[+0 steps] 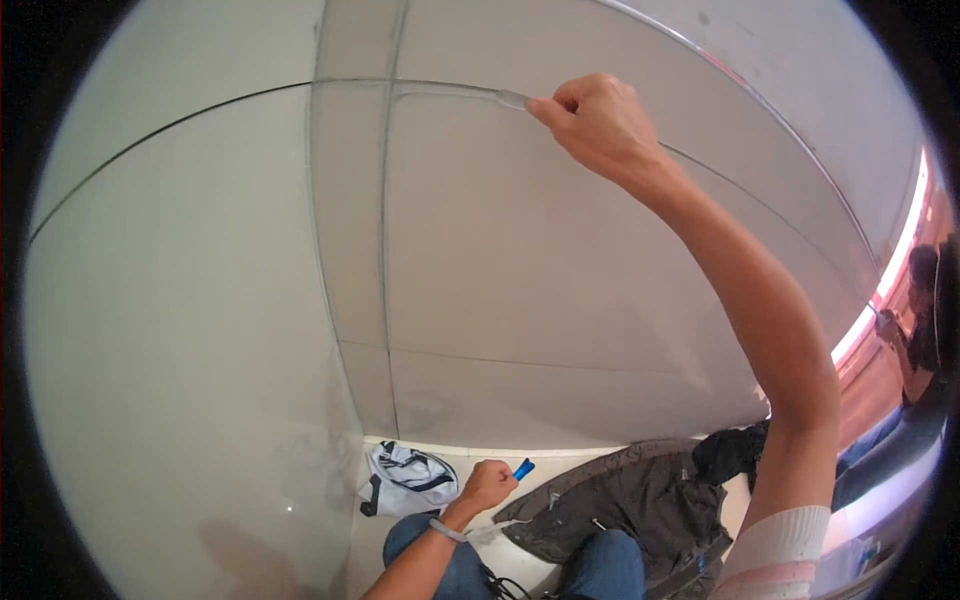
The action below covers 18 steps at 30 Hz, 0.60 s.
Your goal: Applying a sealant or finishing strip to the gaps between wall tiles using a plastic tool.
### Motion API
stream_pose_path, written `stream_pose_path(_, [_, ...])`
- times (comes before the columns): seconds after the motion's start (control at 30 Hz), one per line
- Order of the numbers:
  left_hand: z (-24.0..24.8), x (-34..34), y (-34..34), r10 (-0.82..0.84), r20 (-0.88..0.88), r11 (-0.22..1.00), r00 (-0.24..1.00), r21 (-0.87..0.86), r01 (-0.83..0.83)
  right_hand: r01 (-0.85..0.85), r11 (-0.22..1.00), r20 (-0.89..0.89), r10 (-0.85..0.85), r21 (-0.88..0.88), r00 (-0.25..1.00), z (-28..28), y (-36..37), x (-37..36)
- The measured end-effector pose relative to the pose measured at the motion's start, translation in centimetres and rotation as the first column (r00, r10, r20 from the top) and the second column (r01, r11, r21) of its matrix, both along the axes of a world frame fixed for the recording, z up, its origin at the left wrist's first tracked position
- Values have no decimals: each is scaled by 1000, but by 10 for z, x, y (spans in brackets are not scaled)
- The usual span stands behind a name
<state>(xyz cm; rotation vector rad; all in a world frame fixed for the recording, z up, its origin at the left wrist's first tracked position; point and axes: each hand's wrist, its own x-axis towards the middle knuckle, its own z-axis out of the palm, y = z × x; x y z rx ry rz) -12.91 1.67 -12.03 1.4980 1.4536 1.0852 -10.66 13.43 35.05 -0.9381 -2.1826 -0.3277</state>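
Observation:
My right hand [605, 125] is raised against the beige wall panel [540, 240], its fingers closed on one end of a thin, pale grey strip [513, 99]. The strip lies along the horizontal seam between two panels; whether it is tape or a flat tool I cannot make out. Low down, in front of my knees, my left hand [487, 487] is a fist around a small bright blue object [524, 469]. Only its end sticks out, so its kind is unclear. A pale band [448, 531] circles my left wrist.
A white and black bag [412, 478] lies on the floor at the wall's foot. Beside it spreads a dark jacket-like cloth [610, 500], with small items on top. A smooth pale wall [190, 300] meets the panels at left. Another person [915, 340] is at the far right.

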Motion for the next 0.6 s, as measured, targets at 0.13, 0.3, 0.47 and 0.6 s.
stream_pose_path(0.13, [3,3,-1,-2,-2,1000,1000,12,2,-53,997,-11,54,48,998,-4,4,-25])
stream_pose_path(0.3, [9,0,-4,2,-23,999,1000,-37,-3,-103,991,4,103,81,995,-1,2,-48])
stream_pose_path(0.47, [13,-2,-5,-5,-30,998,1000,-63,3,-109,993,-30,110,46,993,1,0,-60])
stream_pose_path(0.6, [8,-2,-5,2,-21,999,1000,-36,-3,-88,994,2,88,58,996,6,2,-60])
